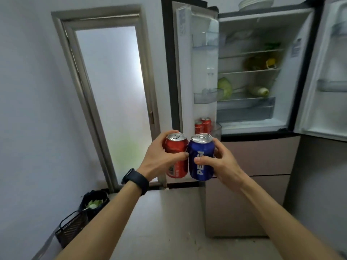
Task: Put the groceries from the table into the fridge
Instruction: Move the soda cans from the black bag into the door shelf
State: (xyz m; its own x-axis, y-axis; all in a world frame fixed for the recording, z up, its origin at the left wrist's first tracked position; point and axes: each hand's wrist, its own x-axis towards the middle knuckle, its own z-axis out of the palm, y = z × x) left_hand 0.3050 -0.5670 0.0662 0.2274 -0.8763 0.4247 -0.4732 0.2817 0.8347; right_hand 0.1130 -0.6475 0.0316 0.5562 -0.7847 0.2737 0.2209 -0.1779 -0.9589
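The left hand (159, 156), banded in black at the wrist, is curled round a red can (176, 145), which is held upright. Just right of it, and touching it, a blue can (201, 147) is gripped by the curled fingers and thumb of the right hand (225, 164). Beyond both hands the fridge (296, 87) is seen open, with two more red cans (203, 125) standing in its door bin just above the held pair.

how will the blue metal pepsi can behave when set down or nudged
The blue metal Pepsi can looks unopened, tab flat, so probably full, stiff and heavy for its size. Its glossy wall may be slippery in the right hand. Round-sided, it would likely roll if laid down, yet stand steadily upright.
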